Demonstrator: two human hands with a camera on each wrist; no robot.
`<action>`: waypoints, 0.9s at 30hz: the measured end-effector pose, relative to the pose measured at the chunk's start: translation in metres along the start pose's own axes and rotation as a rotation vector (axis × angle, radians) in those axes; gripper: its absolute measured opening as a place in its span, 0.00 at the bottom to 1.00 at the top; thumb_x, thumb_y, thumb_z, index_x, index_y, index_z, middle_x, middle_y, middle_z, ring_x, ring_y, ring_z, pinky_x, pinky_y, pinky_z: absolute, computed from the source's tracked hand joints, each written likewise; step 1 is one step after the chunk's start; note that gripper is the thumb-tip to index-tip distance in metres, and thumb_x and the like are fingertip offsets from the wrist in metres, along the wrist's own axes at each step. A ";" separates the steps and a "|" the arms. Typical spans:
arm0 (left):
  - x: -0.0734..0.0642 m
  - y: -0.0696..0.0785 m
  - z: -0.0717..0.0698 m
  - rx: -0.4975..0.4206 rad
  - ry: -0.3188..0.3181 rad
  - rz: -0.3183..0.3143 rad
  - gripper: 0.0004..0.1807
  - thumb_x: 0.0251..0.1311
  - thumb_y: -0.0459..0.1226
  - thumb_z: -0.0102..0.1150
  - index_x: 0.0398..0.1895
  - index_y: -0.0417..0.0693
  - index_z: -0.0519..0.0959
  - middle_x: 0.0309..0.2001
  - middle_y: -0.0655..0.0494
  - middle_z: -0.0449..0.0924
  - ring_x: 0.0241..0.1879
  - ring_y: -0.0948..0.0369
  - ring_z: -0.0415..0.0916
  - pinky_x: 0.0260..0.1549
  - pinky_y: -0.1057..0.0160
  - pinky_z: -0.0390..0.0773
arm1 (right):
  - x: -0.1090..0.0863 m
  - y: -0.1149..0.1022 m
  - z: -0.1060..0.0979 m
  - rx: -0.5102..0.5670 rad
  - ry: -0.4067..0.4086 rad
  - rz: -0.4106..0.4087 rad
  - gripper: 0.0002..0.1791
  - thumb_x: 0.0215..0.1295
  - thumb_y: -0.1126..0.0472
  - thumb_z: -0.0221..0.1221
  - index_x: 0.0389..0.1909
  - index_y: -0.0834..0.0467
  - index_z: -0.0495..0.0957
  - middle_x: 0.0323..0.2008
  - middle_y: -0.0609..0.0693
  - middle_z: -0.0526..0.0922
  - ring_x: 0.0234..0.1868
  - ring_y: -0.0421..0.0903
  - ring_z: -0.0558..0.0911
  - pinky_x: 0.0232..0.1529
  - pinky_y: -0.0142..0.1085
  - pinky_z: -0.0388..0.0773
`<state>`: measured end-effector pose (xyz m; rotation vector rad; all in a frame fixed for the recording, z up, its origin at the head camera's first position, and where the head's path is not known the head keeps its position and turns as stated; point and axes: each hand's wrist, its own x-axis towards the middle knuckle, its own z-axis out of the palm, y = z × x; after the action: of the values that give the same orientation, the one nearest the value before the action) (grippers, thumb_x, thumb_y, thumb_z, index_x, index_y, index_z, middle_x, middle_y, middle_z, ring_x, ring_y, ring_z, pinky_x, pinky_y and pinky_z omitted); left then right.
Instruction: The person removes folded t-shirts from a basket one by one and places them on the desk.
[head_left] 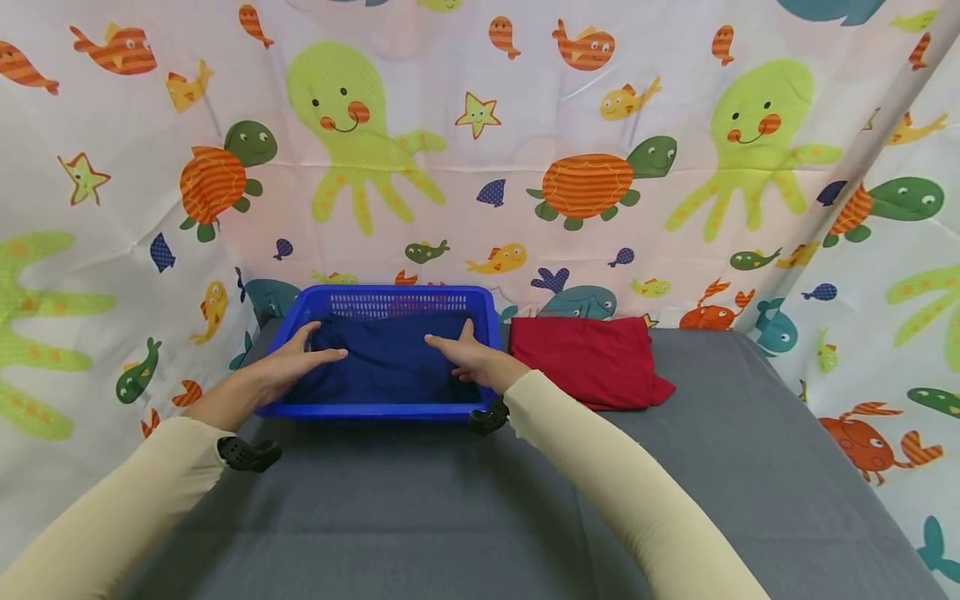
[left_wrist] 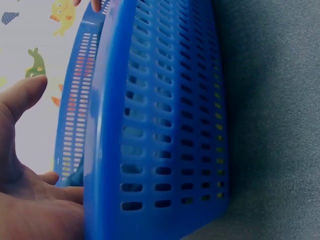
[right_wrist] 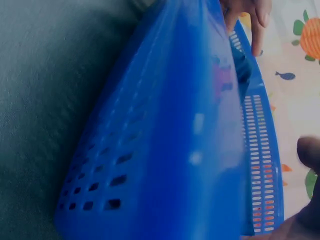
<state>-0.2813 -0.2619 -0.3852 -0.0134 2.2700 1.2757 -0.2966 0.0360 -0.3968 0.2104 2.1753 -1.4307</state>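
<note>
A dark blue folded cloth (head_left: 393, 354) lies spread inside a blue plastic basket (head_left: 375, 411) with slotted walls. My left hand (head_left: 294, 365) reaches over the basket's left side, at the cloth's left edge, thumb stretched out. In the left wrist view the fingers of this left hand (left_wrist: 30, 185) pass behind the rim, so their tips are hidden. At the cloth's right end is my right hand (head_left: 474, 358), its thumb up and its fingers spread apart. The right wrist view shows part of this right hand (right_wrist: 305, 215) beside the rim, mostly out of frame.
Just right of the basket lies a folded red cloth (head_left: 585, 362). Both rest on a grey-covered table (head_left: 420, 517). A white curtain (head_left: 480, 67) printed with sea animals stands close behind the basket and along both sides.
</note>
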 end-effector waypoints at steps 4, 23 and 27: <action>-0.001 0.001 -0.001 -0.016 -0.002 -0.013 0.62 0.67 0.60 0.57 0.80 0.56 0.19 0.79 0.37 0.12 0.78 0.31 0.21 0.72 0.26 0.34 | -0.001 0.002 -0.004 -0.008 -0.055 -0.072 0.59 0.71 0.35 0.55 0.80 0.46 0.19 0.83 0.54 0.37 0.78 0.59 0.59 0.75 0.53 0.61; 0.005 0.000 0.001 -0.052 -0.036 0.027 0.56 0.70 0.55 0.55 0.81 0.60 0.23 0.79 0.40 0.11 0.78 0.33 0.16 0.71 0.26 0.31 | -0.001 0.005 -0.009 -0.016 -0.155 -0.145 0.58 0.68 0.38 0.59 0.81 0.39 0.23 0.83 0.49 0.27 0.83 0.57 0.35 0.78 0.66 0.36; 0.006 0.001 0.002 -0.040 -0.059 0.018 0.53 0.70 0.57 0.54 0.82 0.61 0.28 0.80 0.41 0.12 0.77 0.32 0.15 0.69 0.23 0.29 | -0.001 0.005 -0.009 -0.075 -0.190 -0.170 0.58 0.67 0.37 0.58 0.81 0.39 0.25 0.83 0.48 0.29 0.83 0.57 0.35 0.79 0.65 0.37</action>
<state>-0.2863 -0.2583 -0.3874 0.0300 2.1996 1.3133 -0.2967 0.0459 -0.3976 -0.1350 2.1258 -1.3939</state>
